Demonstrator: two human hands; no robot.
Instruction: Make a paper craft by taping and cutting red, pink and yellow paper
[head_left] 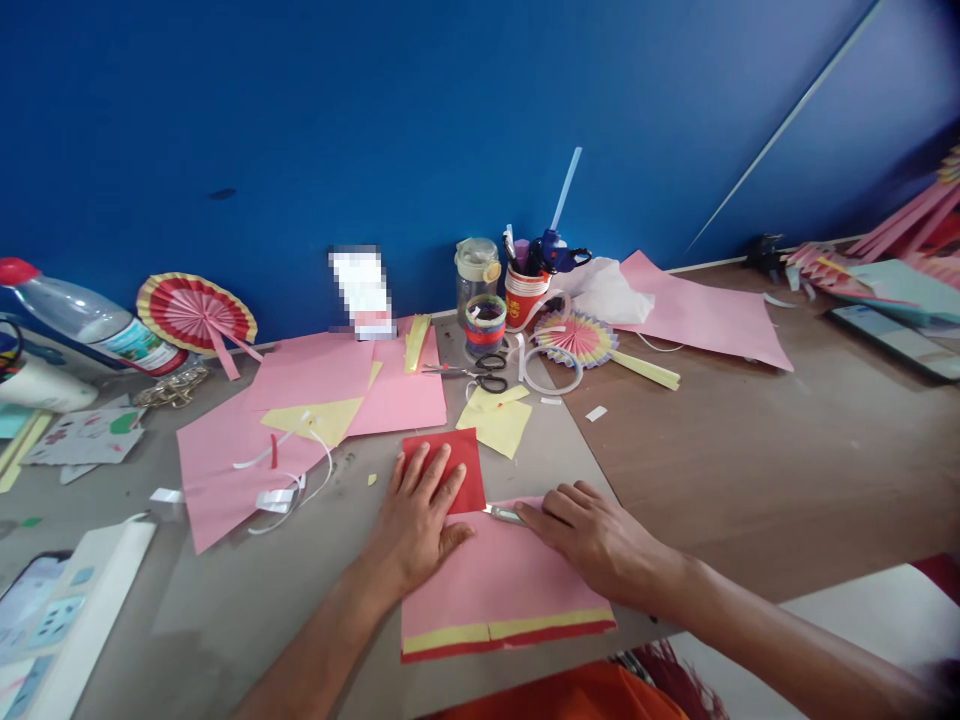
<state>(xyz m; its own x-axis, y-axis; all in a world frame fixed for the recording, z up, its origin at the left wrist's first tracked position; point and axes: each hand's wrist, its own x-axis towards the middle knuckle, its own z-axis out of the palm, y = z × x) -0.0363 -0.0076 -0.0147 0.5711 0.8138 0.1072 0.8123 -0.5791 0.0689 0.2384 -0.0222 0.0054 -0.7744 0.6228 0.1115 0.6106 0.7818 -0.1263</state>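
Note:
My left hand [420, 505] lies with fingers spread over a red paper square [463, 468], pressing it down. Under that square and nearer to me is a pink sheet [502, 585], with yellow and red strips [547, 630] along its near edge. My right hand [592, 530] is closed around a utility knife [505, 514]. The knife's tip meets the lower right corner of the red square. Just beyond the red square sit yellow paper pieces [501, 425]. Black-handled scissors [480, 376] lie farther back.
Pink sheets [397, 395] with paper scraps cover the left. Behind stand a red cup [525, 297] of tools, a jar [477, 262] and a tape roll [553, 370]. A paper fan [199, 315] leans near a plastic bottle [97, 318]. At the right is a phone [896, 340]. A power strip [97, 610] sits front left.

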